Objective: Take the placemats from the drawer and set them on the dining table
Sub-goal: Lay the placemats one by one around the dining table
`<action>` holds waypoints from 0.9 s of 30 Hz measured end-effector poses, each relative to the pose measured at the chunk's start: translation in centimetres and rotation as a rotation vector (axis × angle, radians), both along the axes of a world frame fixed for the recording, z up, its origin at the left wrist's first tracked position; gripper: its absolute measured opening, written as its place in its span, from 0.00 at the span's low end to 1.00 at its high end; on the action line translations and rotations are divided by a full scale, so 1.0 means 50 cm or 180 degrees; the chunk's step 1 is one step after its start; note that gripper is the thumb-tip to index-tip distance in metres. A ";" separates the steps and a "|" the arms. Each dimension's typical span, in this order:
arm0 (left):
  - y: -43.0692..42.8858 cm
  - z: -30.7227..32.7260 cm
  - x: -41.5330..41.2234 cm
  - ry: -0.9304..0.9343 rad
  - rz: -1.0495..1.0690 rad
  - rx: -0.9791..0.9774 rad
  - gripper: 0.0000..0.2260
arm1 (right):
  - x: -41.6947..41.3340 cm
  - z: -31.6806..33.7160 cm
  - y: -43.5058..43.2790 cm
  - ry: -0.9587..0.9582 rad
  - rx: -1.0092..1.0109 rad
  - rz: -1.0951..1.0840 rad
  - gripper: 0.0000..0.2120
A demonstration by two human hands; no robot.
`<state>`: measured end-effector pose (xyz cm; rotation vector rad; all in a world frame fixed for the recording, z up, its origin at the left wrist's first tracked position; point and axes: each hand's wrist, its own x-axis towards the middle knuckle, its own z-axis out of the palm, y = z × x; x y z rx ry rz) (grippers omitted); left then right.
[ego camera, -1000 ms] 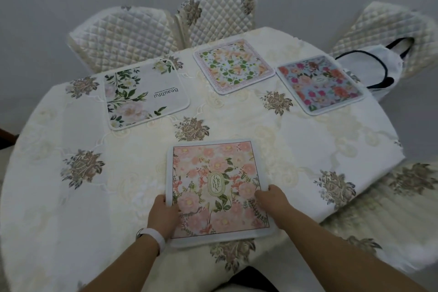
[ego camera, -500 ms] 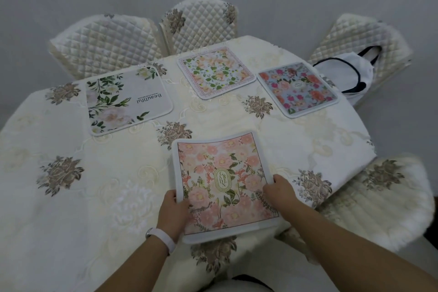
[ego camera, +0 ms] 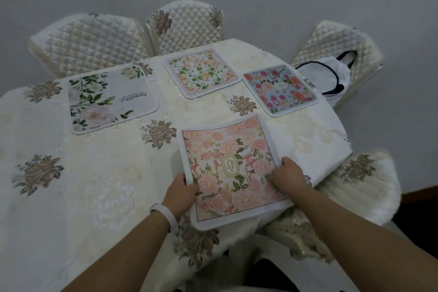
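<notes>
A pink floral placemat [ego camera: 227, 166] with a "Garden" oval lies near the front edge of the dining table [ego camera: 94, 173], turned slightly clockwise. My left hand [ego camera: 181, 193] grips its left edge and my right hand [ego camera: 288, 173] holds its right edge. Three more placemats lie flat farther back: a white one with green leaves [ego camera: 111, 99] at the left, a peach and green one [ego camera: 201, 72] in the middle, and a blue one with red flowers [ego camera: 279, 89] at the right.
Quilted cream chairs stand behind the table: one far left [ego camera: 87, 42], one centre [ego camera: 187, 23], one right [ego camera: 341, 47] bearing a white bag with black trim [ego camera: 327, 76]. A fluffy chair seat [ego camera: 360, 185] sits at the near right, just past the tablecloth's edge.
The pink placemat has shifted to the right along the table's front and rotated a little clockwise, both hands moving with it. The view has also panned.
</notes>
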<state>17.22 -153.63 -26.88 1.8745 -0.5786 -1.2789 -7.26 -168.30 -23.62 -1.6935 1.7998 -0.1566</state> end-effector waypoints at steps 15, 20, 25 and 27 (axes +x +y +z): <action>-0.153 -0.042 -0.269 -0.0110 0.0473 0.0428 0.15 | -0.200 -0.079 -0.279 -0.0357 0.0355 0.0709 0.06; -0.174 -0.059 -0.319 -0.0370 0.0823 0.0678 0.11 | -0.238 -0.107 -0.331 -0.0535 0.0535 0.0927 0.03; -0.187 -0.059 -0.339 -0.0656 0.0992 0.0872 0.08 | -0.249 -0.133 -0.358 -0.0530 0.0749 0.0934 0.10; -0.182 -0.063 -0.340 -0.0876 0.0960 0.0947 0.07 | -0.252 -0.144 -0.364 -0.0498 0.0737 0.1004 0.09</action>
